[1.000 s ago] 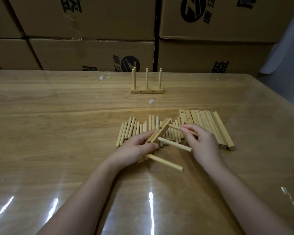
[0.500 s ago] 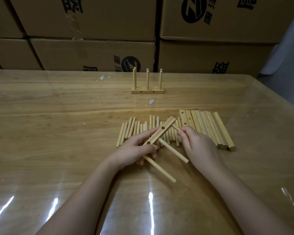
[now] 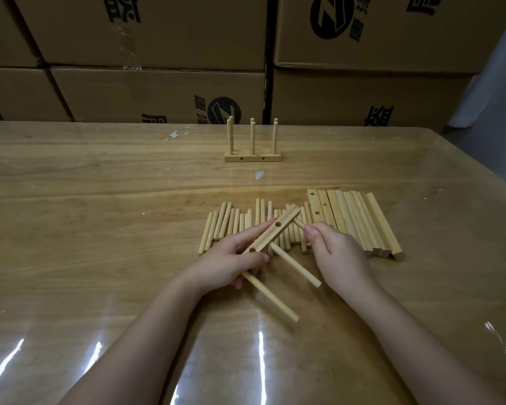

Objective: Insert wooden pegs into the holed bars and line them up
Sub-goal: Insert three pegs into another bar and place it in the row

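Observation:
My left hand (image 3: 234,260) grips a holed wooden bar (image 3: 272,233), held tilted above the table. Two pegs stick out of the bar toward me: a lower peg (image 3: 270,298) and a middle peg (image 3: 295,266). My right hand (image 3: 336,252) pinches a third peg (image 3: 299,223), whose tip is at the bar's upper end. Behind the hands lies a row of loose pegs (image 3: 228,222). A stack of holed bars (image 3: 360,220) lies to the right. A finished bar with upright pegs (image 3: 252,156) stands farther back.
The wooden table (image 3: 100,229) has a glossy cover, with small white scraps (image 3: 260,174) near the finished piece. Stacked cardboard boxes (image 3: 158,92) form a wall behind the far edge. The table's right edge (image 3: 479,176) slants away.
The bar has tilted and lifted a little in my left hand. My right hand has brought the third peg closer, up to the bar's upper end.

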### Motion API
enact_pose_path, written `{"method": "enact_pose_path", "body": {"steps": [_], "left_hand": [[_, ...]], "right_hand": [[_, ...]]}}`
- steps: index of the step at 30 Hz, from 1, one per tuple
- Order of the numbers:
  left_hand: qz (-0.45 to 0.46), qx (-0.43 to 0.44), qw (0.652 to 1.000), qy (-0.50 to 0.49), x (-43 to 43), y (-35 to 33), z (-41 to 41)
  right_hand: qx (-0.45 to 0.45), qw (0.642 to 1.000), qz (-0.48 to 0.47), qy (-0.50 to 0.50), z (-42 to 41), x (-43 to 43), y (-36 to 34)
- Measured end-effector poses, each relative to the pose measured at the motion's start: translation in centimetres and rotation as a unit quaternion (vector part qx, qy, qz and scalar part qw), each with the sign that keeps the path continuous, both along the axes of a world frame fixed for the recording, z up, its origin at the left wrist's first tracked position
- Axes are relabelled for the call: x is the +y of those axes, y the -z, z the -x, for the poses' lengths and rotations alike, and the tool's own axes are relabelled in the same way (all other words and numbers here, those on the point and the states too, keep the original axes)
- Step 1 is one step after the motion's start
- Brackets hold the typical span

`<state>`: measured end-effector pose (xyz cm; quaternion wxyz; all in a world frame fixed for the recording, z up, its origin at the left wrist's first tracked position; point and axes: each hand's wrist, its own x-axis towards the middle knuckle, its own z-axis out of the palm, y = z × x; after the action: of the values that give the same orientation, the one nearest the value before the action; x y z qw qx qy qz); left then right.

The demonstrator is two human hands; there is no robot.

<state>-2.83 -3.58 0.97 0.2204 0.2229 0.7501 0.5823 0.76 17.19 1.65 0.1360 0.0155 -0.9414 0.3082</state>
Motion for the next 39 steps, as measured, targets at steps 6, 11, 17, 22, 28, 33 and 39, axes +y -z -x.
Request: {"method": "enact_pose_path", "body": {"steps": [6,11,17,22,28,33,39], "left_hand": [[0.000,0.011,1.000,0.007,0.1,-0.1,-0.2],[0.015,0.020,0.999,0.021,-0.1,-0.3,-0.1],[0.036,0.017,0.998,0.038,-0.2,-0.5,-0.2],[0.016,0.013,0.999,0.033,-0.1,-0.6,-0.2],[-0.055,-0.008,0.998,-0.018,0.0,-0.4,-0.2],[-0.160,-0.050,0.983,-0.078,-0.3,0.0,0.3],[-0.117,-0.046,0.982,-0.143,0.2,0.1,0.2]], "right_hand": [[-0.070,0.986,0.152,0.004,0.1,-0.3,-0.3],[-0.144,0.950,0.278,-0.007,0.0,0.0,-0.9],[-0.244,0.870,0.425,-0.045,-0.1,0.7,-1.5],[-0.242,0.861,0.443,-0.064,0.1,0.8,-1.4],[-0.187,0.882,0.429,-0.063,0.5,1.0,-2.1],[-0.030,0.910,0.413,0.017,0.2,0.9,-2.2],[-0.051,0.943,0.299,-0.136,-1.7,-2.5,-1.5]]}}
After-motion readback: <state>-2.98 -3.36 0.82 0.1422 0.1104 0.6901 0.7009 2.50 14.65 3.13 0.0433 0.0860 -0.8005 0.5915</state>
